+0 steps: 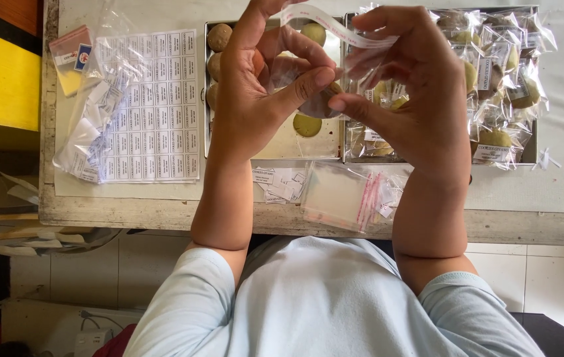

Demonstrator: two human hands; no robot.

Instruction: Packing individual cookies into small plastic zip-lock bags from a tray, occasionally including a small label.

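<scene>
Broadly, the worn wooden counter (163, 215) fills the upper part of the view, with the person's pale blue shirt (321, 304) below it. On the counter lie two metal trays side by side, and the left tray (282, 149) serves as the landmark. It holds round cookies (220, 37) along its left edge and one greenish cookie (307, 125) near its lower right. Just right of it, touching, the second tray (526, 155) is heaped with cookies already in clear bags (500, 86). Left of the left tray lies a white label sheet (153, 106), partly covered by a crumpled clear plastic bag (90, 139) of cut labels. Below the left tray, toward the counter's near edge, sit loose small labels (278, 185) and a stack of empty clear bags (344, 195) with red-striped flaps.

Both hands are raised above the left tray's right half, hiding part of it. The left hand (255, 92) pinches a brown cookie (318, 106) between thumb and fingers. The right hand (420, 86) grips a small clear bag (361, 59), whose sealing strip (335, 26) arcs leftward over the left hand's fingers. The bag's long axis runs roughly left to right, its mouth toward the cookie, which sits at or just inside the opening; exactly how far in cannot be told.
</scene>
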